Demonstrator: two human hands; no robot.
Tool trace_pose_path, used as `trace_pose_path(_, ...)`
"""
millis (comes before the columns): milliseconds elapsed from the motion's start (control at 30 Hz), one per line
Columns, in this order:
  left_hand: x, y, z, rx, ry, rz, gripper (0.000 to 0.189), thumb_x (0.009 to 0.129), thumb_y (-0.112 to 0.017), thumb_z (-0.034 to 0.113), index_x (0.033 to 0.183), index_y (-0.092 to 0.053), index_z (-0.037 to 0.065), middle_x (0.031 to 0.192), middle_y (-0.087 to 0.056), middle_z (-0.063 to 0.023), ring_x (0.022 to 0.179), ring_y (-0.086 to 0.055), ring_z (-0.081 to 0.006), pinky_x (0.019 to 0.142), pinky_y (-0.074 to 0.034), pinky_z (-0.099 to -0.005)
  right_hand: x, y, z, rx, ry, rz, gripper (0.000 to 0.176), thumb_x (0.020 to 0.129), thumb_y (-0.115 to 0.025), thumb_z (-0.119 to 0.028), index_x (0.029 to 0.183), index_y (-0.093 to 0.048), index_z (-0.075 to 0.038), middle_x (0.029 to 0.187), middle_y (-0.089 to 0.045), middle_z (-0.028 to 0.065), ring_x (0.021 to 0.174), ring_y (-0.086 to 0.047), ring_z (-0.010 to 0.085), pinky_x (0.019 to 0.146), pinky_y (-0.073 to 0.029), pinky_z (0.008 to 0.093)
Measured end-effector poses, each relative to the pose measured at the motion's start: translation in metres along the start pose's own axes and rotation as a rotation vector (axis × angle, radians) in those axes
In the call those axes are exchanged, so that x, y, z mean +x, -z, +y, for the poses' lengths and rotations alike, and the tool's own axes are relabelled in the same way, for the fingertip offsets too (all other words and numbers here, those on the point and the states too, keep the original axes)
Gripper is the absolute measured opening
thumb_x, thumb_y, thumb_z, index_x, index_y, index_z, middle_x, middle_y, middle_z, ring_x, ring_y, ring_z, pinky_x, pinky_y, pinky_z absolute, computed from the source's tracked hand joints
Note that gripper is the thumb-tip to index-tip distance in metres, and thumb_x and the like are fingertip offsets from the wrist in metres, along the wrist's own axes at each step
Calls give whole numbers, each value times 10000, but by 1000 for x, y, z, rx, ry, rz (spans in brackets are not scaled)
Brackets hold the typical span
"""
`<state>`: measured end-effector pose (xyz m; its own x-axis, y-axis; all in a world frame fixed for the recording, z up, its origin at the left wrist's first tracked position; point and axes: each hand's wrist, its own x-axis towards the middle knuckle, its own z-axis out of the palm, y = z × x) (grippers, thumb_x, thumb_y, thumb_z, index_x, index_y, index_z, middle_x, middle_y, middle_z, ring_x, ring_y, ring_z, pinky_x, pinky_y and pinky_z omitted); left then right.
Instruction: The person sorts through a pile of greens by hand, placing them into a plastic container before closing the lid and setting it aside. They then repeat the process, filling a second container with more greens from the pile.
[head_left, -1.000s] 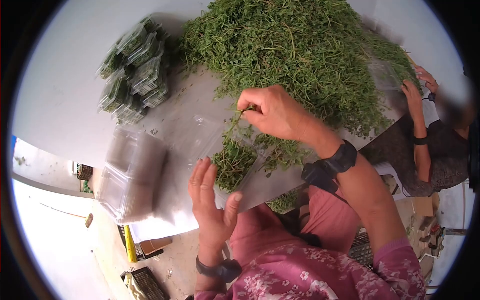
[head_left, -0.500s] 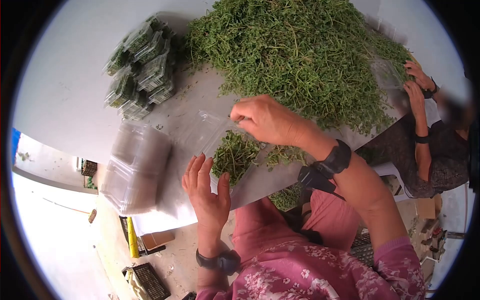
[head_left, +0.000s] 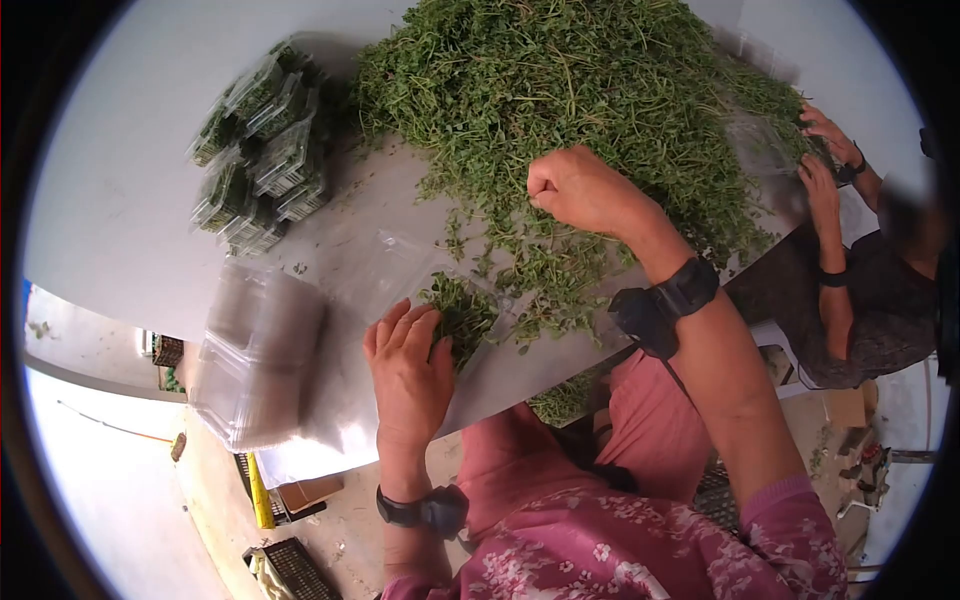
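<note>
A clear plastic box with its lid folded open (head_left: 390,262) lies on the metal table, green sprigs (head_left: 462,315) heaped in its near half. My left hand (head_left: 408,375) rests at the left side of those sprigs, fingers bent over their edge and thumb apart. Over the front of the big green pile (head_left: 570,90) is my right hand (head_left: 585,192), its fingers curled closed; what they hold, if anything, is hidden. Loose sprigs (head_left: 550,290) spread between the box and the pile.
Filled clear boxes (head_left: 285,155) are stacked at the back left. Nested empty boxes (head_left: 255,360) stand near the table's left front edge. At the right, a co-worker's hands (head_left: 825,165) are by another clear box (head_left: 760,145). Crates (head_left: 290,570) sit on the floor.
My right hand has moved from above the open box to the right, over the pile. More sprigs lie between pile and box. My left hand has closed in on the box's sprigs.
</note>
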<state>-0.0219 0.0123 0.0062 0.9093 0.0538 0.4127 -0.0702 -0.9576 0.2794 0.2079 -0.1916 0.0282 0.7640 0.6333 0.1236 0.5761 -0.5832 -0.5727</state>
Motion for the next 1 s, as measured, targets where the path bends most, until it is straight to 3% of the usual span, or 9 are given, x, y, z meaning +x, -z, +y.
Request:
trace_pose_path(267, 1, -1, 3, 49, -35, -8, 210, 800, -673, 2, 1000, -724, 36, 1111, -727, -89, 1226, -571, -352, 1071, -373, -498, -2, -34, -14, 69, 169, 19, 50, 837, -629, -9, 859, -659, 23, 793, -671, 184, 763, -661, 372, 700, -519, 445)
trace_pose_path(467, 3, 1, 4, 64, -48, -33, 151, 818, -672, 10, 946, -736, 59, 1072, -739, -46, 1229, -571, -339, 1072, -366, -499, -2, -42, -16, 65, 82, 1, 52, 855, -641, -28, 878, -636, 17, 870, -651, 199, 860, -645, 397, 746, -510, 473)
trace_pose_path(567, 4, 1, 4, 71, -50, -44, 141, 823, -677, 19, 939, -739, 68, 1070, -740, -36, 1241, -563, -333, 1080, -355, -499, 2, -45, -12, 33, 25, -40, 53, 857, -648, -35, 865, -627, 14, 925, -651, 201, 887, -640, 405, 757, -508, 490)
trace_pose_path(667, 4, 2, 3, 52, -41, -79, 192, 814, -671, -7, 985, -738, 48, 1106, -736, -59, 1263, -542, -341, 1089, -344, -481, -2, -59, -13, -22, 111, 81, 26, 840, -639, -9, 844, -625, 12, 968, -646, 202, 887, -641, 413, 753, -511, 499)
trace_pose_path(767, 4, 2, 3, 56, -37, -76, 192, 818, -669, -6, 989, -737, 49, 1104, -735, -56, 1266, -540, -340, 1087, -343, -481, -1, -66, -14, -227, 93, 32, 26, 821, -622, 23, 838, -632, 5, 991, -632, 197, 913, -637, 413, 778, -509, 497)
trace_pose_path(1000, 1, 2, 5, 44, -37, -39, 229, 821, -684, 7, 1046, -719, 24, 1145, -718, -89, 1248, -550, -350, 1088, -345, -491, 1, -55, -10, -90, 80, 18, 50, 827, -617, 15, 849, -643, -21, 959, -637, 178, 884, -639, 397, 759, -512, 467)
